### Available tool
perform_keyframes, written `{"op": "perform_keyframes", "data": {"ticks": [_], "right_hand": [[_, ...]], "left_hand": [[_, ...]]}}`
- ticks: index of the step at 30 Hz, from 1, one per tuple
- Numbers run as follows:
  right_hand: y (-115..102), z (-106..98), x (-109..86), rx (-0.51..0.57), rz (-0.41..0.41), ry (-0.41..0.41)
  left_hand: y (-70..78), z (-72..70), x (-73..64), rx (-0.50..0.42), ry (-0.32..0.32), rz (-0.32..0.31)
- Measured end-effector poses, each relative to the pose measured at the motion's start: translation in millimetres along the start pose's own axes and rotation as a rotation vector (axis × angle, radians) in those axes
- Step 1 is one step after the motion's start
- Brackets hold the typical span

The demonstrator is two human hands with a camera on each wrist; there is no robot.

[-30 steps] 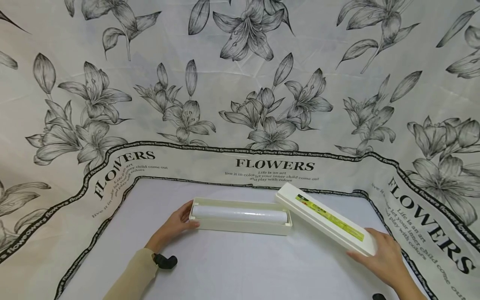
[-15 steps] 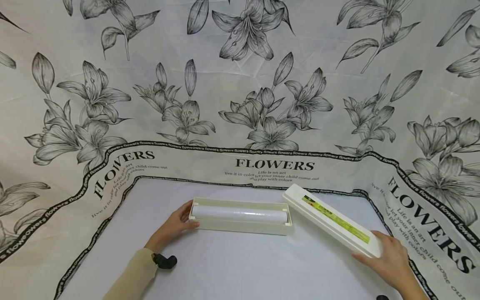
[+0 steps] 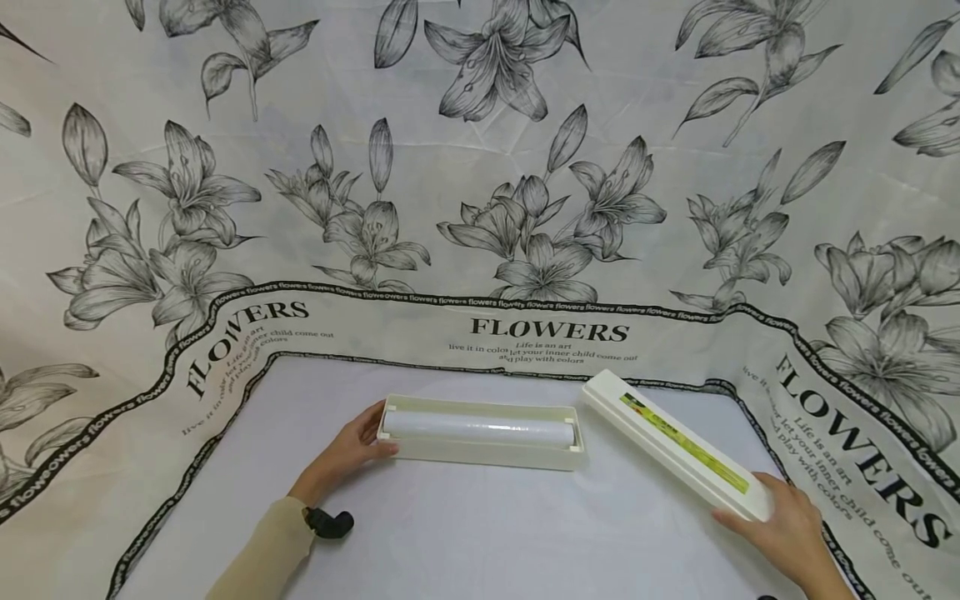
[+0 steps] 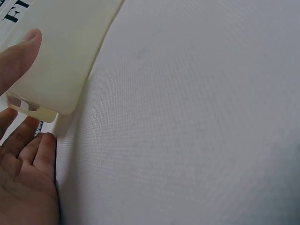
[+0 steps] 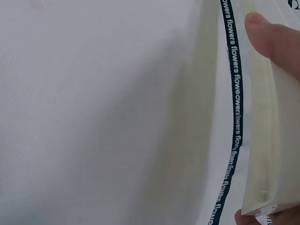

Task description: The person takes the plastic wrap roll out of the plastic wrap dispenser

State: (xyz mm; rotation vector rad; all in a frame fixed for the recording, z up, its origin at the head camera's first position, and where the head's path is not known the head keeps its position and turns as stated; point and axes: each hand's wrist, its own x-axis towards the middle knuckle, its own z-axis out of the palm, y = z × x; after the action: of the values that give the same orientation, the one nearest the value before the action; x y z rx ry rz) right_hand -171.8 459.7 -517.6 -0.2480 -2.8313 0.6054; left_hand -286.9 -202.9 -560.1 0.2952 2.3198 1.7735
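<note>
A long cream plastic wrap box [image 3: 487, 454] lies uncovered on the table, holding a white shiny roll of cling film [image 3: 480, 429]. My left hand [image 3: 348, 446] grips the box's left end, thumb on the front wall and fingers behind. In the left wrist view the thumb [image 4: 23, 56] presses the pale box wall [image 4: 70, 56]. To the right, my right hand [image 3: 787, 521] holds the white lid [image 3: 667, 442] by its near right end. The lid slants, its yellow-green label [image 3: 686, 442] facing up. In the right wrist view the thumb [image 5: 276, 40] lies on the lid's edge [image 5: 262, 126].
A white cloth [image 3: 480, 533] covers the table. Floral fabric [image 3: 510, 208] with a black lettered border [image 3: 480, 301] rises behind and at both sides. The left wrist bears a black device [image 3: 330, 523].
My right hand has moved the lid rightward and slightly toward me, widening its distance from the box. The left hand and the box have stayed in place.
</note>
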Motion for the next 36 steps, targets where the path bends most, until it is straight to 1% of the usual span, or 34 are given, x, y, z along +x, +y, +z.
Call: {"op": "perform_keyframes", "data": {"ticks": [4,8,10,13,16,21,26,29,33,36], "right_hand": [[9,0,0.1,-0.014,0.033,-0.025],[16,-2,0.0,-0.013,0.055,-0.040],[19,-2,0.7,-0.010,0.079,-0.050],[24,-1,1.4,-0.007,0.109,-0.052],[31,1,1.6,0.002,0.120,-0.046],[39,3,1.6,0.002,0.103,-0.023],[46,4,1.0,0.008,0.094,-0.039],[51,3,1.5,0.005,0.069,-0.046],[56,3,3.1,-0.008,0.014,-0.014],[59,3,5.0,-0.014,-0.004,0.011]], "left_hand": [[-0.3,-0.1,0.7,0.001,-0.001,-0.009],[-0.8,-0.1,0.6,-0.003,-0.006,-0.005],[-0.5,0.0,0.2,-0.009,-0.007,-0.001],[-0.7,0.5,0.4,-0.011,0.001,-0.012],[-1.2,0.6,0.6,-0.004,0.006,-0.020],[-0.9,0.6,0.2,-0.011,0.009,-0.027],[-1.2,0.8,-0.1,-0.012,0.010,-0.033],[-1.2,0.9,-0.3,-0.002,0.009,-0.029],[-0.7,1.3,-0.6,-0.006,0.012,-0.030],[-0.3,1.4,-1.0,0.005,0.008,-0.024]]}}
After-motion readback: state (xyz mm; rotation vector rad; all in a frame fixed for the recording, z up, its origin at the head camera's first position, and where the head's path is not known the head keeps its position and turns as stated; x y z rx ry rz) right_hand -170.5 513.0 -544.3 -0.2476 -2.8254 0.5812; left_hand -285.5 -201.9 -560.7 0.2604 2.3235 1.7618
